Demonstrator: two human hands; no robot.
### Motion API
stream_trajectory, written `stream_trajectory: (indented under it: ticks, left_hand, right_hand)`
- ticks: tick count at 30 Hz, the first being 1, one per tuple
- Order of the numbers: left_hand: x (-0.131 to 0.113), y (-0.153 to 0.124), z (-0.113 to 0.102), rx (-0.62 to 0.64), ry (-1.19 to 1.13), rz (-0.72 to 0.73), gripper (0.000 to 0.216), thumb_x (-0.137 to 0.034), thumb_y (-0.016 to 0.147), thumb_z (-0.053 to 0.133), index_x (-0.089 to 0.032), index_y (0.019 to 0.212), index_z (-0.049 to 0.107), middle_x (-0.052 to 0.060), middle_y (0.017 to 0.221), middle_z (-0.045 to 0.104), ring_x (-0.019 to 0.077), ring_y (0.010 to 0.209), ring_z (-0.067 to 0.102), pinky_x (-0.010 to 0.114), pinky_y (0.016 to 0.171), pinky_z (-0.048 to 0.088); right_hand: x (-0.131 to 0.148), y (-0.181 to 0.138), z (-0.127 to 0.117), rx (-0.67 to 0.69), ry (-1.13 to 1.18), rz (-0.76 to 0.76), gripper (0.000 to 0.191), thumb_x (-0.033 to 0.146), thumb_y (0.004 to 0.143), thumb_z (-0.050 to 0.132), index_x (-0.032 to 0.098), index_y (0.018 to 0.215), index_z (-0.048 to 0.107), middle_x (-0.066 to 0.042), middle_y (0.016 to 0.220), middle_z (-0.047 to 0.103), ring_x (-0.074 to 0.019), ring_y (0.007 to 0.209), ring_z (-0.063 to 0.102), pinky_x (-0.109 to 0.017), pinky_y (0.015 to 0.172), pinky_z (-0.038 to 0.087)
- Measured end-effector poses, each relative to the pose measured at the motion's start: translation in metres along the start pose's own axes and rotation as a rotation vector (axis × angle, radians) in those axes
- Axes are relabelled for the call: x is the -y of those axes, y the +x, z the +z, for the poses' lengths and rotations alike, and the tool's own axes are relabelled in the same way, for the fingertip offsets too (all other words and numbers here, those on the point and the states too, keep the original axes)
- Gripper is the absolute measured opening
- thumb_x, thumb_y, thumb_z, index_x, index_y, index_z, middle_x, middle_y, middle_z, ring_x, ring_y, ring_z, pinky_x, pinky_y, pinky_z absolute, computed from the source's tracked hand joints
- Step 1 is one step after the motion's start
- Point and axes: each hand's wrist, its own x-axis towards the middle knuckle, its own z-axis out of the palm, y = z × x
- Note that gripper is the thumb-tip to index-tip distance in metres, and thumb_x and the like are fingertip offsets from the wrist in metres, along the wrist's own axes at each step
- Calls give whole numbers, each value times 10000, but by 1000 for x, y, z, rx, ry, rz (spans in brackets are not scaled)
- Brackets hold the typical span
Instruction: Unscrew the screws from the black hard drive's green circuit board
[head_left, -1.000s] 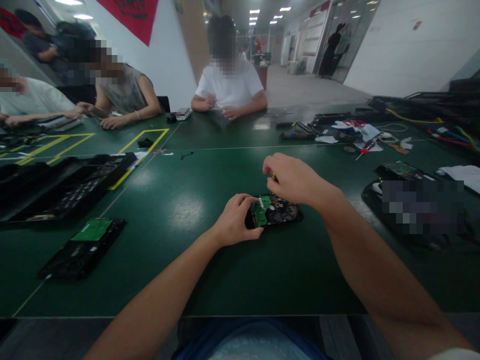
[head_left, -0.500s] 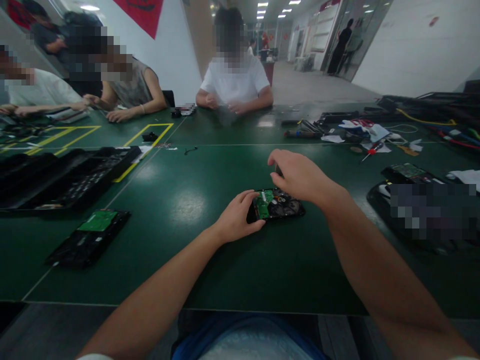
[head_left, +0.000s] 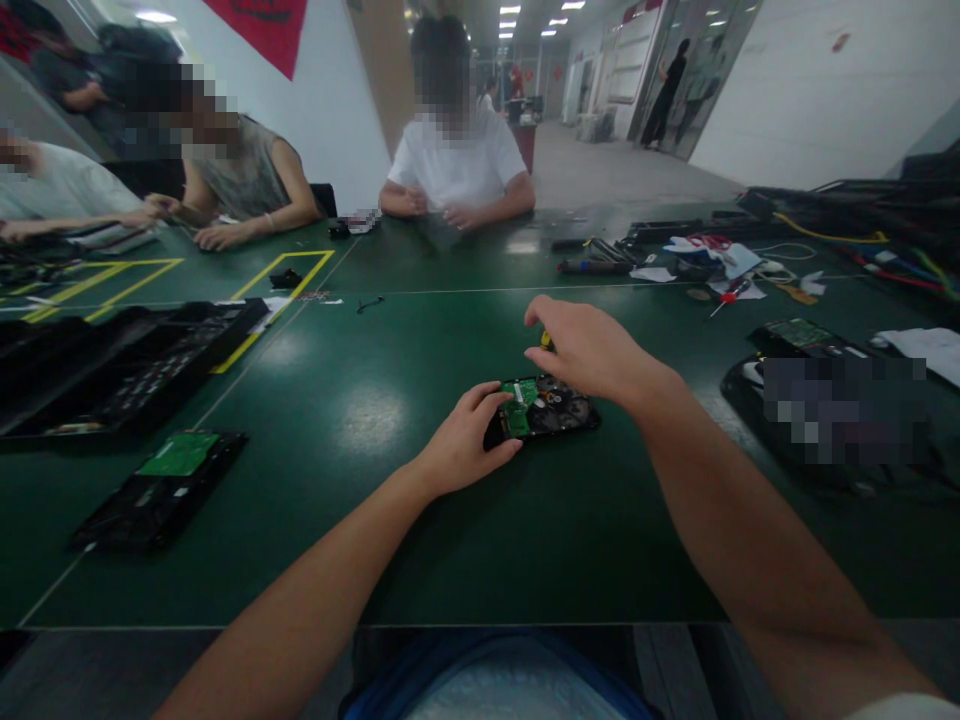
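Observation:
A black hard drive (head_left: 553,408) with a small green circuit board lies on the green table (head_left: 360,400) in front of me. My left hand (head_left: 463,438) grips its left end, fingers curled round the edge. Just above the drive, my right hand (head_left: 583,348) pinches a small tool with a yellow handle (head_left: 547,341), its tip pointing down at the drive. Most of the tool is hidden by my fingers.
Another drive with a green board (head_left: 161,482) lies at the left, behind it a black keyboard tray (head_left: 127,362). Laptop parts (head_left: 832,400) sit at the right, tools and a red screwdriver (head_left: 729,294) behind. Three people sit across the table.
My right hand has shifted slightly over the drive, and the yellow handle shows again between its fingers. My left hand keeps its hold; the view has wobbled a little.

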Motion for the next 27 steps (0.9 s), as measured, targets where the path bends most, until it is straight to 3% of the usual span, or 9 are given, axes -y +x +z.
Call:
stream_trajectory:
  ticks: [3, 9, 15, 19, 22, 27]
  left_hand:
    - [0, 0, 0, 5, 2, -10, 630, -401, 940, 733, -224, 1491, 484, 165, 1601, 421, 351, 1490, 462, 541, 1233, 443]
    - [-1, 1, -2, -12, -2, -12, 653, -418, 922, 758, -250, 1491, 486, 146, 1543, 467, 342, 1433, 516, 547, 1208, 466]
    - [-3, 2, -6, -40, -23, -75, 747, -507, 891, 802, -261, 1505, 455, 127, 1449, 529, 333, 1347, 571, 547, 1142, 520]
    - [0, 2, -4, -37, -20, -72, 741, -502, 883, 813, -262, 1492, 466, 123, 1426, 541, 329, 1334, 573, 549, 1146, 512]
    - [3, 2, -2, -36, -22, -61, 752, -494, 881, 817, -254, 1499, 460, 123, 1425, 535, 321, 1331, 571, 538, 1155, 507]
    - [3, 2, -2, -29, -33, -51, 681, -481, 896, 805, -269, 1470, 505, 111, 1404, 535, 312, 1305, 587, 527, 1135, 528]
  right_hand:
    - [-1, 0, 1, -11, -2, 31, 349, 322, 948, 653, 174, 1251, 566, -147, 1138, 746, -318, 995, 702, -393, 836, 488]
    - [-4, 0, 4, -27, 72, 2, 333, 222, 930, 583, 182, 1258, 550, -142, 1171, 733, -287, 996, 692, -363, 829, 472]
    - [-6, -1, 2, -13, 67, 25, 332, 351, 976, 600, 193, 1262, 540, -125, 1089, 747, -295, 966, 682, -376, 819, 464]
    - [-3, -2, 1, -20, 106, 21, 348, 261, 940, 588, 166, 1271, 538, -166, 1223, 712, -294, 1022, 682, -379, 865, 478]
    - [1, -1, 0, 4, 100, 23, 351, 222, 941, 566, 153, 1284, 540, -164, 1186, 726, -291, 1001, 691, -372, 850, 480]
    - [-1, -1, 0, 12, 33, 42, 354, 382, 976, 626, 181, 1261, 562, -143, 1116, 752, -303, 982, 701, -375, 832, 481]
